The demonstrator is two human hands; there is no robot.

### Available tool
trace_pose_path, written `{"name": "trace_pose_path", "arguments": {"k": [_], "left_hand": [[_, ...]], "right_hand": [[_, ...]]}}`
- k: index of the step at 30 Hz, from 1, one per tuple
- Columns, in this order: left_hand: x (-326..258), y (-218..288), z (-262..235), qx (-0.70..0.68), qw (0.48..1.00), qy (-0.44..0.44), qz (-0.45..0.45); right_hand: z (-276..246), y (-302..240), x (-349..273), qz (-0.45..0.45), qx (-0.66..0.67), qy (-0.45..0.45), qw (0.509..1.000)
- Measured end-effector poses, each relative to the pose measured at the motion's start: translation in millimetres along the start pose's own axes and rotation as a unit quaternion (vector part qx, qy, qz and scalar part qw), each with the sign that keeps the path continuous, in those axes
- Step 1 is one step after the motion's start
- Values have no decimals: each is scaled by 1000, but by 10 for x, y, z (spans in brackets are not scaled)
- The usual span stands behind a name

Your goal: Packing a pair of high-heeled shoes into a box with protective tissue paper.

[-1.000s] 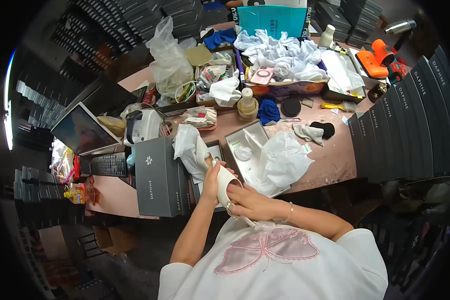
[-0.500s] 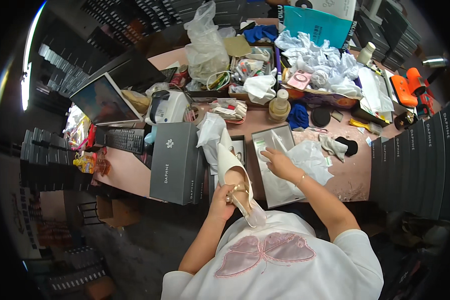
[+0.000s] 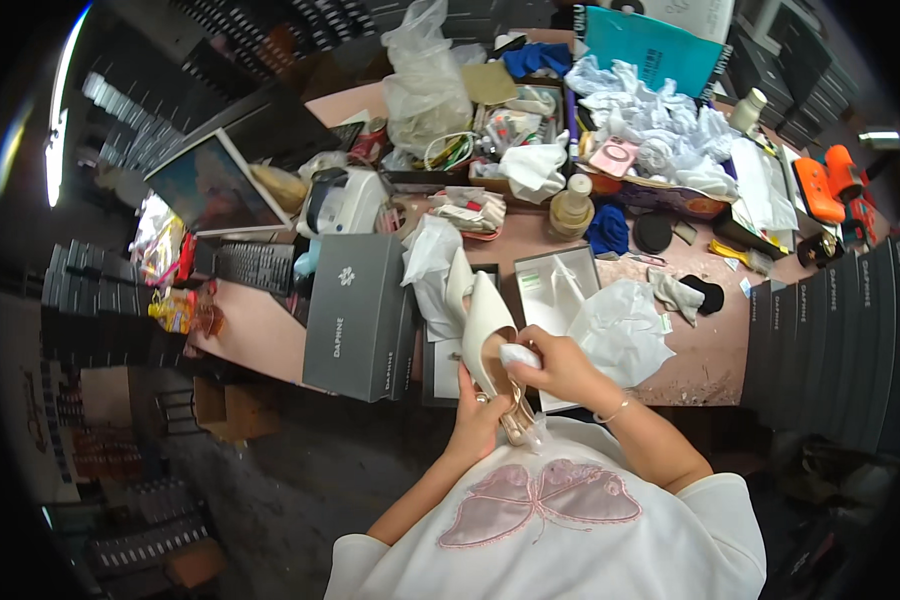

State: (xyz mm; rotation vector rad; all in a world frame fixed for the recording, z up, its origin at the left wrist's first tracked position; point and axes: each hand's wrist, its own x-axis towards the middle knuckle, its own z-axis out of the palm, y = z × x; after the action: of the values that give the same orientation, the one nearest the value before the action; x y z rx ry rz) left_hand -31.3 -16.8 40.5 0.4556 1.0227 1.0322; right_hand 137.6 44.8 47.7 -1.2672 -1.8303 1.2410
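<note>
My left hand [image 3: 476, 424] is closed around the strap and heel end of a pair of white pointed-toe shoes, held toes away from me. The front shoe [image 3: 483, 312] partly covers the second shoe [image 3: 458, 282]. At the front shoe's opening, my right hand [image 3: 560, 368] pinches a small white wad [image 3: 519, 355]; its material is unclear. Just beyond this hand lies an open shoebox [image 3: 533, 292] with a pale inside. White tissue paper [image 3: 622, 335] spills over its right side. More tissue [image 3: 432, 252] sits left of the shoes.
A dark grey shoebox [image 3: 348, 325] stands left of the shoes, near a keyboard [image 3: 255, 268] and monitor [image 3: 218, 185]. Stacked shoeboxes [image 3: 830, 340] rise at the right. A pump bottle [image 3: 571, 210] and a crumpled-paper-filled box [image 3: 660, 190] stand behind.
My right hand has moved from the open shoebox to the front shoe, now with a white wad in its fingers. The shoes have turned, and both toes now show.
</note>
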Motion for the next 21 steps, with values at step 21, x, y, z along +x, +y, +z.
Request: {"name": "trace_pose_path", "arguments": {"k": [21], "left_hand": [[636,-151,-105,-119,971,-106,-179]], "right_hand": [[-300,382,6,143,328,27,933]]}}
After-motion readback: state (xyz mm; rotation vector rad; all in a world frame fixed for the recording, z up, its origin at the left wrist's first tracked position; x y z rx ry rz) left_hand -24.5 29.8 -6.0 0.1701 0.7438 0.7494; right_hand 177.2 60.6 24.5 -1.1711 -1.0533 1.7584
